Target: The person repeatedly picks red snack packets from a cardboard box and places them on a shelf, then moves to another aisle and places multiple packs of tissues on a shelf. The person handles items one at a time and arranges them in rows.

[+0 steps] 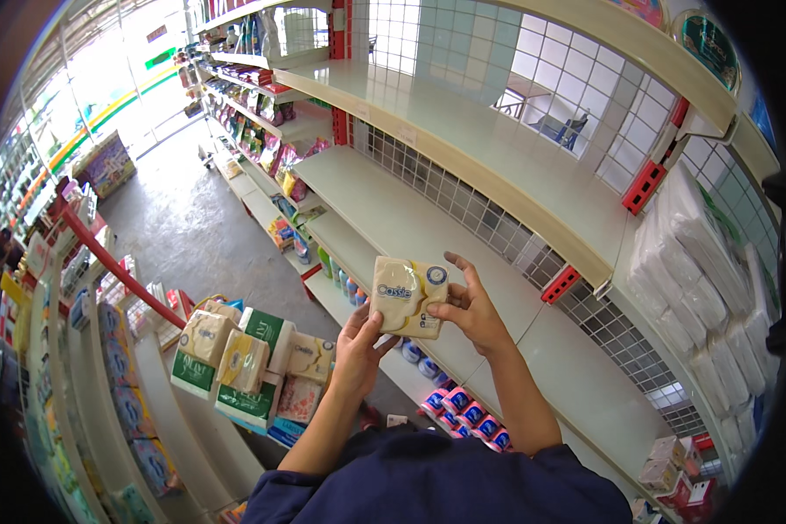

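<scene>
A plastic-wrapped pack of Cassie tissues [399,295] is held up between both hands in front of the shelves. My left hand [358,344] grips its lower left edge, thumb on the front. My right hand [468,304] holds the right edge with the thumb on the front and the index finger raised off it. Behind the pack runs a bare stretch of white metal shelf [393,223]. Left of my left forearm, more wrapped tissue packs [243,360] are piled up, some cream, some green and white.
Pink and blue rolls [471,419] stand on the bottom shelf. White plastic-wrapped packs [688,262] fill the shelving at right. An upper shelf [465,124] juts out above. Another shelf unit [150,367] flanks the aisle at left, where the grey floor [177,223] shows.
</scene>
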